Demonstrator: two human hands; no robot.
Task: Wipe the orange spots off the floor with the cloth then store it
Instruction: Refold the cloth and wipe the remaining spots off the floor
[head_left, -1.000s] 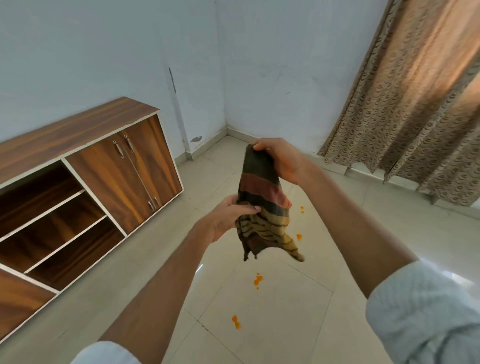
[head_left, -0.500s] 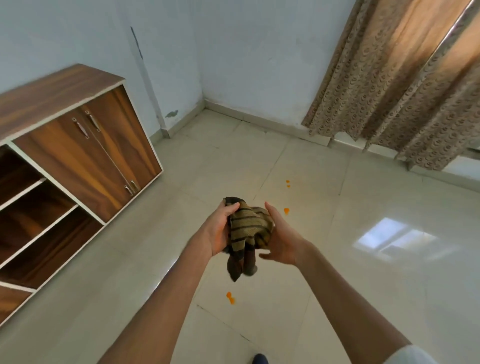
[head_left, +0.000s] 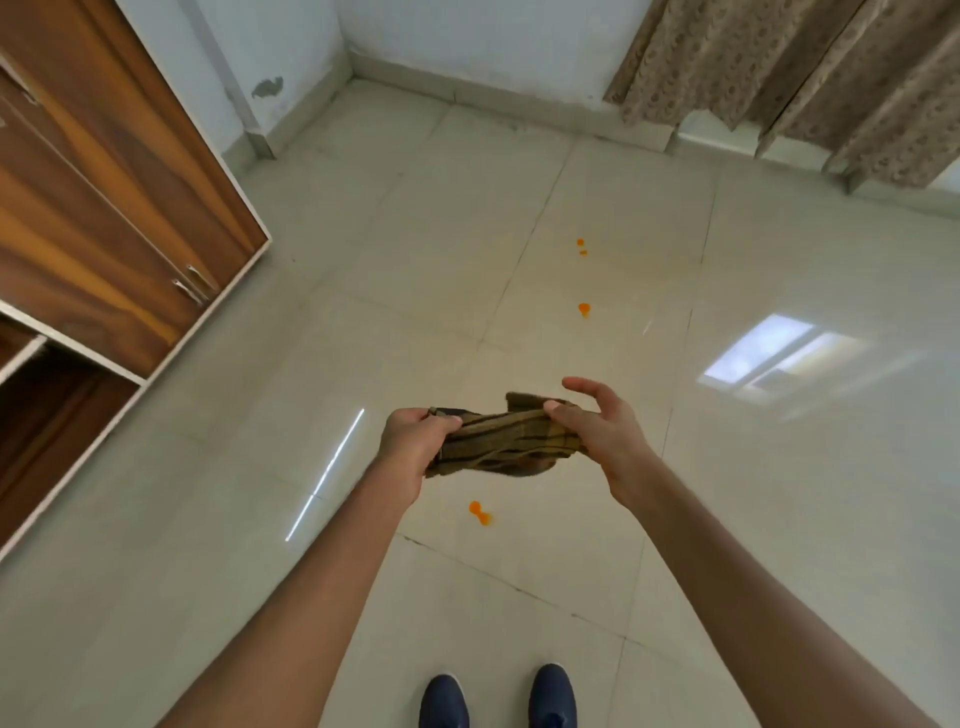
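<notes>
Cloth (head_left: 506, 435), striped olive-brown, bunched, stretched between both hands above tiled floor (head_left: 779, 467). Left hand (head_left: 413, 441) fingers clenched round left end. Right hand (head_left: 597, 426) thumb pinches right end, other fingers spread loose. Orange spots: one (head_left: 479, 512) near, just below cloth; two farther, (head_left: 584, 309) and (head_left: 581, 245). Wooden cabinet (head_left: 104, 218) at left. Curtain (head_left: 805, 67) far right. Dark shoes (head_left: 553, 696) at near edge.

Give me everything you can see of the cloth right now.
The cloth is a soft woven rag, olive-brown with dark stripes, bunched into a loose horizontal roll. It is held in the air above the tiled floor, touching no surface. The left hand grips one end in a fist; the right hand pinches the other end, fingers partly spread. A frayed edge hangs below.
</notes>
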